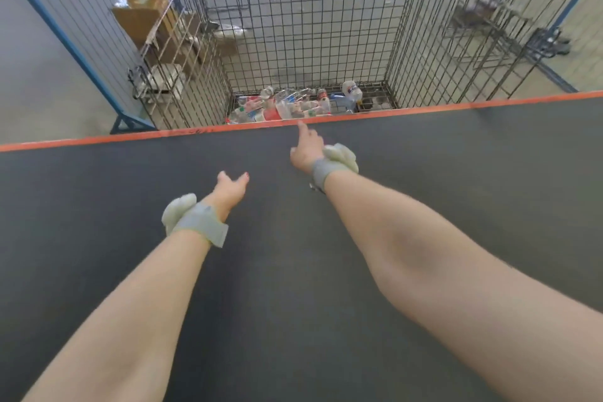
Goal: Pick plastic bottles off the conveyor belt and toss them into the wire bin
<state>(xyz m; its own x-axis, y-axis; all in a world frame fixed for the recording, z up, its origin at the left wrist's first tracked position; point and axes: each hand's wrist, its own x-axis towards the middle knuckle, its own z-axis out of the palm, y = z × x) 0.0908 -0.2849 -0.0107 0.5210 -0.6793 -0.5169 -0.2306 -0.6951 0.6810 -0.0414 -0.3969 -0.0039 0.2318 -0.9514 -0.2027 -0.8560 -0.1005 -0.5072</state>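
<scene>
Head view: two hands over the belt

Under both hands lies the dark conveyor belt (293, 271). Just past the right hand (306, 150) stands the wire bin (310, 26), with plastic bottles (293, 104) at its bottom. The left hand (230, 189) is spread and holds nothing. The right hand points one finger; its other fingers are hidden.

conveyor belt (293, 287): dark grey, matt, finely grained, rubber-like
wire bin (310, 26): thin dark metal wire, dull finish
plastic bottles (287, 106): clear plastic, glossy
wrist bands (200, 222): grey cloth, matt
cardboard box (140, 19): brown cardboard, matt
</scene>
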